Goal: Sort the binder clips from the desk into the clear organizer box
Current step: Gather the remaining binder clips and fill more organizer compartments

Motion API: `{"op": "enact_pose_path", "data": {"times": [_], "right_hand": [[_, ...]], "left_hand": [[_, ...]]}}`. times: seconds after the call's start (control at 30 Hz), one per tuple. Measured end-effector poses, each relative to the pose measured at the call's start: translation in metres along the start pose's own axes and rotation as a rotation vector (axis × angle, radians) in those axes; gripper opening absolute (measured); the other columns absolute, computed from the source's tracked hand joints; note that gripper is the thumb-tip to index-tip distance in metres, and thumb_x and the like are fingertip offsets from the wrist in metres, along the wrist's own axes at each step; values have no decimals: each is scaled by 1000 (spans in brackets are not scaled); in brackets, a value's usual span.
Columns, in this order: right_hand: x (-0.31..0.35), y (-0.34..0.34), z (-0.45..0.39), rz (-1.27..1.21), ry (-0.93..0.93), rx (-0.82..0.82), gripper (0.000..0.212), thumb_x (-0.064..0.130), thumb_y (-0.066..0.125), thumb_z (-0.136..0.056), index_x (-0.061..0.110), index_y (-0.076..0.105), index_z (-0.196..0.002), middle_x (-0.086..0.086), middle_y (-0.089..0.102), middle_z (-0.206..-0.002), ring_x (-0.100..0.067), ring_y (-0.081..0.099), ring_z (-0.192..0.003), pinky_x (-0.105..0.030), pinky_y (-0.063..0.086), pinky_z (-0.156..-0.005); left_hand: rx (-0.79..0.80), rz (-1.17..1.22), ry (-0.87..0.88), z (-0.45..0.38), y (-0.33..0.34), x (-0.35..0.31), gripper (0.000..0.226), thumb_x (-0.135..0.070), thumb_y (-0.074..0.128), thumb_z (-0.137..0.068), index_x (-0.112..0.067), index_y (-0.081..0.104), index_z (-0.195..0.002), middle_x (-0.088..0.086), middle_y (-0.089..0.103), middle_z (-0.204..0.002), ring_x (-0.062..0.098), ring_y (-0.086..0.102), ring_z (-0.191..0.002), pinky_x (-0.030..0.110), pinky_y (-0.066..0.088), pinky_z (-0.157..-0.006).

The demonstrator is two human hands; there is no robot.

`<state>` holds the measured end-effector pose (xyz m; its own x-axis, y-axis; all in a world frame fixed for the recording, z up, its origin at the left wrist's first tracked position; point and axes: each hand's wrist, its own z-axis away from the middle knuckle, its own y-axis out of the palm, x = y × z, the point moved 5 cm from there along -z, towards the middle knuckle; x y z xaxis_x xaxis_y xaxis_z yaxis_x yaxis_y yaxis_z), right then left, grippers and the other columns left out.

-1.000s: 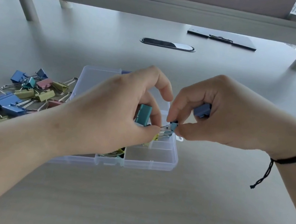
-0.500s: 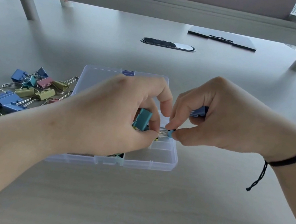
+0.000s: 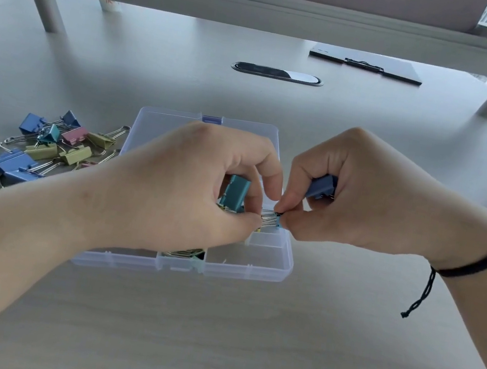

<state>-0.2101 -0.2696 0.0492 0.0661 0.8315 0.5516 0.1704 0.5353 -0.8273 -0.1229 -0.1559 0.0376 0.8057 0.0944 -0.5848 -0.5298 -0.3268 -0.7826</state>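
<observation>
Both hands hovered over the organizer box (image 3: pixel 266 271): left hand (image 3: pixel 203 190) gripped a teal clip (image 3: pixel 235 192), right hand (image 3: pixel 361 199) palmed a blue clip (image 3: pixel 322 186) while pinching a small clip (image 3: pixel 277 218), wire handles running left-right between the fingertips, loose pile (image 3: pixel 50 147) well left.

black clipboard (image 3: pixel 366 65) far right | oval cable grommet (image 3: pixel 277 73) centre | raised shelf (image 3: pixel 263 9) behind
</observation>
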Motion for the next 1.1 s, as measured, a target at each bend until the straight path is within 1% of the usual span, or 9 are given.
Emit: {"op": "enact_pose_path", "data": {"times": [0.17, 0.3, 0.43, 0.57, 0.67, 0.8, 0.9, 1.0, 1.1], "right_hand": [[-1, 1, 0, -14, 22, 4, 17, 13, 78, -67, 26, 71, -61, 20, 54, -45, -6, 46, -39, -9, 31, -41], [-4, 6, 1, 18, 43, 55, 12, 15, 77, -67, 24, 72, -62, 15, 51, -44, -8, 40, -37, -14, 31, -40], [-4, 7, 1, 38, 53, 63, 12, 18, 76, -69, 27, 72, -62, 16, 52, -43, -8, 40, -37, -13, 31, -39], [-4, 3, 1, 22, 63, 51, 10, 22, 80, -71, 28, 73, -67, 18, 58, -51, -5, 46, -40, -8, 31, -40], [-6, -1, 0, 10, 86, 19, 12, 31, 84, -68, 30, 73, -74, 13, 64, -62, -2, 51, -46, -8, 33, -43], [-4, 3, 1, -8, 113, 73, 21, 46, 83, -64, 31, 76, -77, 10, 68, -68, 0, 50, -45, -8, 33, -43], [-4, 1, 2, -2, 123, 92, 25, 46, 86, -61, 32, 76, -78, 12, 69, -70, 3, 53, -47, -6, 33, -44], [-6, 1, 2, 22, 136, 104, 21, 42, 86, -63, 34, 74, -78, 16, 68, -69, 7, 55, -49, -5, 34, -44], [-11, 2, 2, 43, 152, 109, 17, 40, 85, -67, 34, 73, -78, 17, 67, -70, 6, 55, -50, -6, 35, -44]], "left_hand": [[-4, 2, 6, 0, -1, 1, 24, -23, 74, -73, -37, 62, -88, -23, 70, -80, 18, 63, -66, 30, 51, -65], [18, -6, -3, 0, 1, 0, 23, -21, 75, -76, -36, 63, -87, -22, 70, -82, 19, 61, -63, 28, 49, -61], [14, -4, -34, 0, 0, 2, 20, -21, 78, -74, -35, 67, -83, -22, 69, -82, 12, 61, -63, 19, 50, -61], [-5, -20, -105, -1, 0, 8, 11, -34, 77, -71, -35, 73, -81, -24, 67, -81, 10, 61, -64, 20, 49, -62], [21, -62, -120, -1, 0, 11, 22, -52, 69, -66, -40, 74, -84, -25, 64, -86, 4, 57, -63, 16, 46, -60], [67, -87, -99, 0, 0, 9, 38, -66, 68, -59, -43, 73, -89, -20, 61, -87, -2, 57, -71, 13, 44, -63], [98, -127, -123, -1, -1, 12, 41, -64, 74, -57, -47, 71, -94, -26, 59, -93, -4, 57, -80, 18, 47, -71], [83, -136, -134, -2, 0, 16, 43, -58, 78, -60, -48, 69, -100, -25, 60, -90, -3, 58, -81, 25, 52, -77], [47, -140, -130, -2, 1, 17, 46, -59, 78, -62, -52, 64, -105, -25, 61, -86, -8, 56, -84, 13, 45, -70]]}}
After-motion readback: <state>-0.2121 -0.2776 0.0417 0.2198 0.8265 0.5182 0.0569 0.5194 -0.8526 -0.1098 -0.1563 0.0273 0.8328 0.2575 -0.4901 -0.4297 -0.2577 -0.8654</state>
